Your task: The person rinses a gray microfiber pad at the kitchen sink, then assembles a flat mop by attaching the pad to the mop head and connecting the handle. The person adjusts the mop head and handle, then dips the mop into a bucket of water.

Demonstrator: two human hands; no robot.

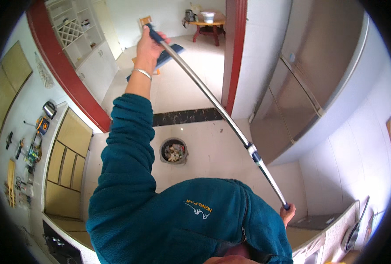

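A long silver telescopic pole (204,90) with dark blue ends slants across the view from upper left to lower right. My left hand (149,49), at the end of my outstretched arm, is closed round its far blue end. At lower right, my right hand (287,214) is wrapped round the near end, partly hidden behind my sleeve. A dark blue joint (254,155) with a pale collar sits along the pole. Behind my left hand, lower down, is a dark blue flat object (174,49); I cannot tell what it is.
A round bin (163,152) full of scraps stands on the tiled floor. A dark threshold strip (186,116) crosses the doorway between red frames (234,57). A refrigerator (310,75) stands at right, a counter with cabinets (65,169) at left. Beyond are a wooden table (217,22) and a chair (145,20).
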